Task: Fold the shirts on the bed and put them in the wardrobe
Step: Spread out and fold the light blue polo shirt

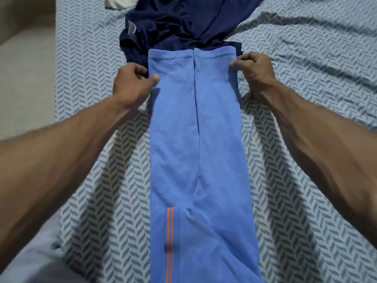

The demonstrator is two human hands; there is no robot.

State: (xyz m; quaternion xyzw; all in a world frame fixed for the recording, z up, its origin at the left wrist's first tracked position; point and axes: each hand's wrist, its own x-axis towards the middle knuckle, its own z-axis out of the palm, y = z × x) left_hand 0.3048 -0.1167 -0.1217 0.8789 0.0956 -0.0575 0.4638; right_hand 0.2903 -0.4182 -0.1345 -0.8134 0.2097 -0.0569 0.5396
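Both arms are stretched out over the bed [306,180], and the light blue shirt [195,139] lies flat down the middle of it, folded into a long narrow strip running from the near edge out to the far hem. The left hand [132,82] has the strip's left edge pinched close to the far end, thumb on top and fingers curled under the fabric. The right hand [255,67] is doing the same on the right edge, fingers bunched tight around the cloth at the far corner. A seam where the two folded sides meet runs straight down the centre of the strip. Near the bottom left of the shirt, two orange stripes [169,242] run lengthwise along the fabric. Just beyond the far hem, touching it, sits a crumpled navy garment [179,23] in a loose heap, and a scrap of white cloth [116,2] peeks in at the far left. The bedsheet carries a grey chevron pattern, rumpled on the right.
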